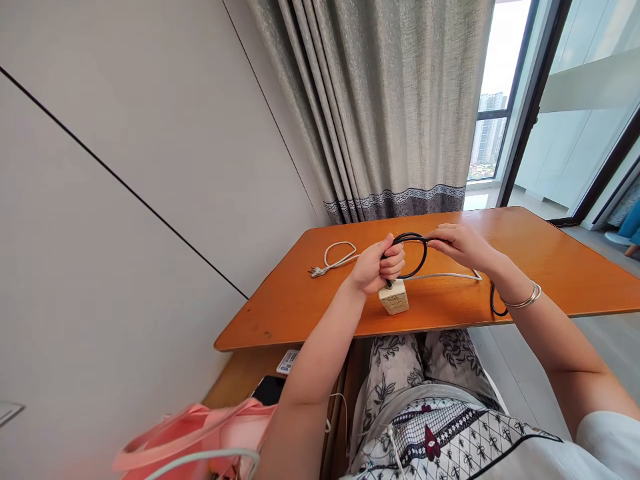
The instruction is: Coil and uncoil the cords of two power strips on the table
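Observation:
A black cable [425, 257] is looped between my two hands above the table. My left hand [379, 263] is closed in a fist around the coil, just above a cream power strip block [395, 298] that stands near the table's front edge. Fingers pinched together, my right hand [459, 244] grips the same cable at the right side of the loop. Part of the black cable hangs down below my right wrist. A white cord [445, 275] runs across the tabletop behind the block, and its plug [318, 271] lies to the left.
The orange-brown wooden table [285, 300] meets a white wall on the left. Below it are a pink bag [200, 433], a dark phone-like object [269, 390] and a small white card-like item [287, 361]. A grey curtain [395, 100] hangs behind, beside glass doors.

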A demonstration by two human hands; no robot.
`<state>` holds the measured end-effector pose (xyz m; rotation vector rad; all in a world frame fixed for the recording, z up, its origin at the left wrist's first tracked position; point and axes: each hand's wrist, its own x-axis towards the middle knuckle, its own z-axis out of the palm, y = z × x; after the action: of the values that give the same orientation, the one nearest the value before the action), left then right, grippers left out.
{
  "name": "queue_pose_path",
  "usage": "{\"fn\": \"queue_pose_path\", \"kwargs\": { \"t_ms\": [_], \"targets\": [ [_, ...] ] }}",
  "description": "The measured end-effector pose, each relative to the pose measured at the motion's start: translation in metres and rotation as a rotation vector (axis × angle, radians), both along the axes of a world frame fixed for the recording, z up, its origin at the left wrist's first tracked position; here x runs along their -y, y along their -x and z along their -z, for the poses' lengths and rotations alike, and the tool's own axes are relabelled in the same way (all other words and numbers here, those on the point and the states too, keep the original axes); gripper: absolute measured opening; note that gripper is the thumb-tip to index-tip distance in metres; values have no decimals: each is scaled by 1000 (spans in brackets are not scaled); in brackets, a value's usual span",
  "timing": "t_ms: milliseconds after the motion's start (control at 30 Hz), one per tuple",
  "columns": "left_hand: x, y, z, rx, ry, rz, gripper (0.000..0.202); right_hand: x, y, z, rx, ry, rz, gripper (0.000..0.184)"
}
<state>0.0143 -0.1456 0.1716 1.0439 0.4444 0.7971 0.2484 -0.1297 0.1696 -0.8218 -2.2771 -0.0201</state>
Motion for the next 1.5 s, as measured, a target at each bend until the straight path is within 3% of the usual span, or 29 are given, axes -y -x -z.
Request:
{"fn": "queue_pose_path", "kwargs": {
  "t_ms": [167,300,467,633,733,867,1000,1233,1400,1500],
  "targets": [
    [2,2,0,11,88,36,53,4,-2,3,-118,-57,73,37],
    [4,1,0,72,131,23,51,6,10,2,-259,42,-1,42],
    [7,1,-2,205,118,-153,49,5,17,8,-268,212,-51,41],
    [11,9,-10,328,71,-344,47,2,11,22,-322,166,50,34],
    [13,9,-11,289,76,-318,48,-2,10,29,-473,212,115,38],
    [15,4,-7,218,53,-224,50,-10,15,30,-646,432,75,46],
    [17,-1,-5,204,-14,-212,51,-10,22,26,-569,582,56,43],
    [18,-12,-4,250,-186,-308,52,17,37,22,-291,410,106,36],
    [15,-11,-3,232,-266,-409,48,31,38,29,-160,480,75,63],
    [11,-7,-3,229,-311,-501,46,32,33,40,-83,493,68,69]
  ]
}}
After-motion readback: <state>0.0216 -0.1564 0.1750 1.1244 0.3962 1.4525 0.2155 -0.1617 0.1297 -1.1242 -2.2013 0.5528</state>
